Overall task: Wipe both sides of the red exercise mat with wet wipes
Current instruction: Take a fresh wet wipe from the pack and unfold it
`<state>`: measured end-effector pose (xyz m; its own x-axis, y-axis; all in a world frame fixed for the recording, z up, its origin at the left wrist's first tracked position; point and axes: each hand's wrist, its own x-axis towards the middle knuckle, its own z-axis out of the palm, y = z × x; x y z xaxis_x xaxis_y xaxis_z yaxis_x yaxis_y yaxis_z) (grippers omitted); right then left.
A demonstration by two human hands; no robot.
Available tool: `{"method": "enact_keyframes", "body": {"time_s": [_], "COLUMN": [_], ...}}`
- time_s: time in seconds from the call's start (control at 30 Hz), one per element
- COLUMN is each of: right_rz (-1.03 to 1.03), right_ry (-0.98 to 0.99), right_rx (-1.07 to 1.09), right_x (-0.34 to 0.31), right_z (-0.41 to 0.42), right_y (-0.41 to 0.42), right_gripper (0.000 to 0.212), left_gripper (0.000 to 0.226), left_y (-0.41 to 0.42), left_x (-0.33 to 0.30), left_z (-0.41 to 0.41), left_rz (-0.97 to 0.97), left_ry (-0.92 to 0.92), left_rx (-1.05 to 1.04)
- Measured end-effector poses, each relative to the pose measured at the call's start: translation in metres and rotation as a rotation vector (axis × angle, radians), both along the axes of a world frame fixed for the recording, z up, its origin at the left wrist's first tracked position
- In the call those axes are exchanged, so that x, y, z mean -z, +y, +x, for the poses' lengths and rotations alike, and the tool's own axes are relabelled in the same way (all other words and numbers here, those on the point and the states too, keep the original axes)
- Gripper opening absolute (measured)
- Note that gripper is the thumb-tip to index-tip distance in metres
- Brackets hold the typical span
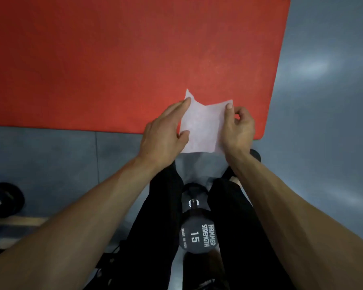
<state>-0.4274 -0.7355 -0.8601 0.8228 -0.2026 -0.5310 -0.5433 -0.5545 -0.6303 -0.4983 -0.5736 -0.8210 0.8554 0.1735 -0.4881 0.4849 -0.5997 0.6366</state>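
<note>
Holding a wet wipe (201,128) spread above the red exercise mat (124,65), left hand (164,130) and right hand (237,128) each pinched an edge. Best flattened fully, then pressed down just beyond both grips.

A black dumbbell (194,227) marked "15" lies on the grey floor (327,101) between black trouser legs (161,216); another dark weight (3,199) sits far left.

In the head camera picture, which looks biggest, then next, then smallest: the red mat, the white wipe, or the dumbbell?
1. Mat, biggest by far, though cut off by the picture's edge.
2 and 3. Dumbbell and wipe look about alike; they sit at different distances from the camera, so I won't rank them.
</note>
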Motion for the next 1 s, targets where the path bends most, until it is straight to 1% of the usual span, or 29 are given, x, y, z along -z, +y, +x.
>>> {"method": "enact_keyframes", "body": {"time_s": [0.17,0.33,0.47,0.6,0.67,0.77,0.83,0.93,1.0], "right_rz": [0.128,0.209,0.232,0.239,0.250,0.269,0.268,0.310,0.345], "right_ry": [0.022,0.051,0.085,0.061,0.050,0.070,0.088,0.174,0.229], "right_rx": [-0.082,-0.074,-0.202,-0.345,-0.383,-0.400,-0.423,-0.408,-0.378], "right_x": [-0.010,-0.032,-0.054,-0.070,-0.078,-0.084,-0.085,-0.078,-0.070], "right_z": [-0.015,-0.012,-0.002,0.012,0.016,0.023,0.027,0.032,0.034], "right_y": [0.015,0.013,0.002,-0.015,-0.022,-0.031,-0.038,-0.049,-0.056], "right_gripper": [0.030,0.031,0.037,0.035,0.036,0.042,0.040,0.036,0.036], "left_gripper": [0.083,0.087,0.088,0.092,0.094,0.101,0.109,0.126,0.128], "left_y": [-0.037,-0.051,-0.059,-0.068,-0.074,-0.084,-0.091,-0.094,-0.094], "left_x": [-0.005,-0.020,-0.039,-0.054,-0.060,-0.069,-0.066,-0.047,-0.040], "left_z": [-0.004,0.002,0.014,0.024,0.029,0.036,0.040,0.041,0.043], "left_rz": [-0.089,-0.173,-0.223,-0.238,-0.235,-0.247,-0.325,-0.544,-0.652], "left_ry": [0.014,0.035,0.045,0.039,0.034,0.085,0.105,0.121,0.167], "left_rx": [0.038,-0.033,-0.094,-0.129,-0.131,-0.172,-0.165,-0.120,-0.111]}}
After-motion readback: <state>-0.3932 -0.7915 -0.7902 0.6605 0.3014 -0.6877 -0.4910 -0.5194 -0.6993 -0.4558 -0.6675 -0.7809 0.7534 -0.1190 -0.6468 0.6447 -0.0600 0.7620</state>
